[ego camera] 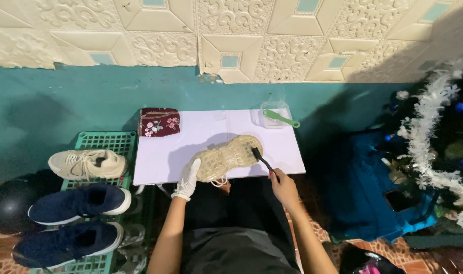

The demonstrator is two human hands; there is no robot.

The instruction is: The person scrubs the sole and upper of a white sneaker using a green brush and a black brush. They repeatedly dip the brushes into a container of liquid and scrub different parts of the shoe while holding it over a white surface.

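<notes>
Sole-up on the white table (pixel 190 152) lies a pale beige shoe (pixel 226 156), its translucent, yellowish outsole showing a grid of small raised lugs. It sits at the table's near edge, angled with 1 end toward the person and the other pointing up and to the right. A loose lace hangs off the table edge beneath it.

The left hand (pixel 188 178), in a white glove, is clasped around the shoe's nearer end, holding it steady. The right hand (pixel 283 185), bare, is closed around the handle of a dark brush (pixel 260 157), whose head rests on the sole near the far end.

Behind the shoe stand a maroon floral pouch (pixel 158 122) and a clear container (pixel 275 114) with a green tool (pixel 282 119) across it. 3 more shoes rest on a green crate (pixel 105 142) at left.
</notes>
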